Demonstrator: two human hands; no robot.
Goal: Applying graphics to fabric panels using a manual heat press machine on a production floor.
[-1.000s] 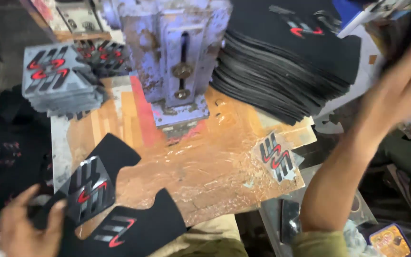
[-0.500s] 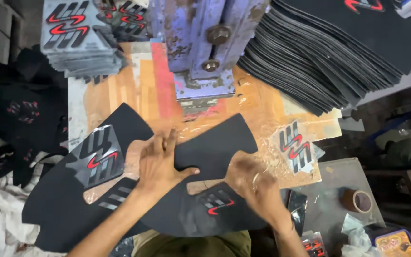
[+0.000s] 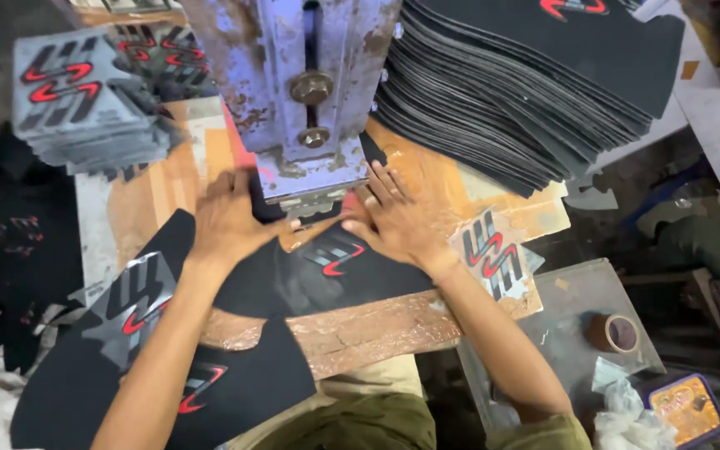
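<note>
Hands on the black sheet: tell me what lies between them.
In the head view, between the left hand and right hand lies the black sheet with its red-and-grey emblem, under the press foot.

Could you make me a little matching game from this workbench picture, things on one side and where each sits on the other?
Things:
1. tall stack of black sheets
2. pile of grey printed pieces
3. roll of brown tape
4. black piece under both hands

Places:
A. top left of the bench
B. right of the press, at the back
C. in front of the press, mid-bench
D. lower right, on a grey tray

Pairs: 1-B, 2-A, 3-D, 4-C
</note>
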